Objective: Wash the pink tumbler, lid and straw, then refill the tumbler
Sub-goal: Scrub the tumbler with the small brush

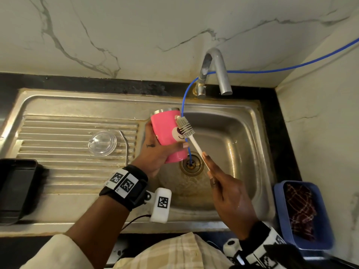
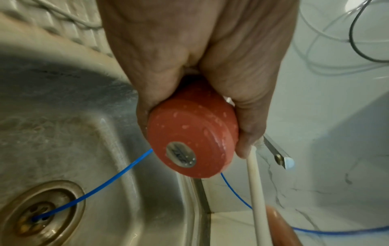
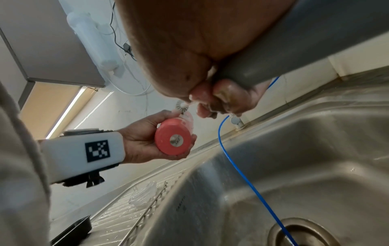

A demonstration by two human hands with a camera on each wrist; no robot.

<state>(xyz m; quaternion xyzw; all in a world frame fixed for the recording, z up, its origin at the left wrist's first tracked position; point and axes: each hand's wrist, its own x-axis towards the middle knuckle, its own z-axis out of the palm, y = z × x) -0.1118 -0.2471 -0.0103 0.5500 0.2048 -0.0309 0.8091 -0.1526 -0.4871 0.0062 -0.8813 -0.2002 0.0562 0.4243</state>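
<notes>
Step in hand, by my reading: scrubbing tumbler (image 1: 168, 136) outside with brush (image 1: 185, 127); lid (image 1: 102, 143) and straw (image 1: 125, 144) lie on draining board (image 1: 58, 171), apparently waiting their turn.

Left hand (image 1: 157, 152) wraps fingers round lower tumbler body, tilted over sink (image 1: 242, 144); wet base faces left wrist camera.

Right hand (image 1: 229, 197) holds brush handle; fingers extended along it, grip itself mostly hidden; bristles lie against tumbler's side near rim.

Next likely calls for turning tumbler, brushing inside, then rinsing; tap (image 1: 215, 72) shows no water running; blue tube (image 1: 184, 98) drops into drain.
</notes>
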